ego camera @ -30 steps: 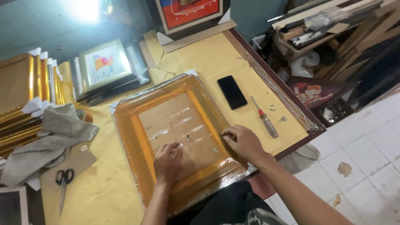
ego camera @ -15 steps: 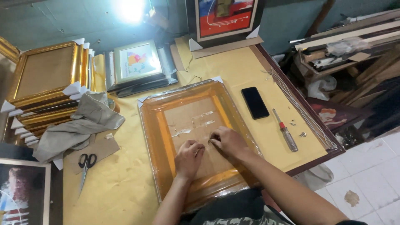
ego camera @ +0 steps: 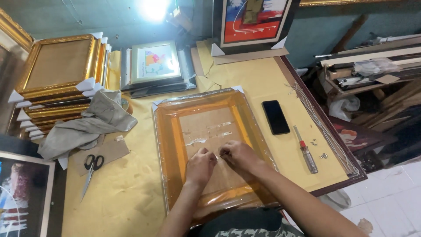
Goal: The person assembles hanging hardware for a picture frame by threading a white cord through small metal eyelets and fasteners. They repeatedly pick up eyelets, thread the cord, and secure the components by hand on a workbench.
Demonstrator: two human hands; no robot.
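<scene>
From the head view, the wrapped frame [ego camera: 206,149] is lying flat on the tabletop [ego camera: 114,193], just left of the black phone [ego camera: 276,116]. The left hand [ego camera: 201,166] and right hand [ego camera: 236,156] are pinching a clear tape strip at its backing's centre. It looks stiff, its film slippery; the side rails seem the best place to grip.

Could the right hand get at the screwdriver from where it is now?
Probably yes. The right hand rests on the wrapped picture frame, and the screwdriver lies on bare table paper just to its right. Nothing sits between them; the phone lies farther back, off that path.
</scene>
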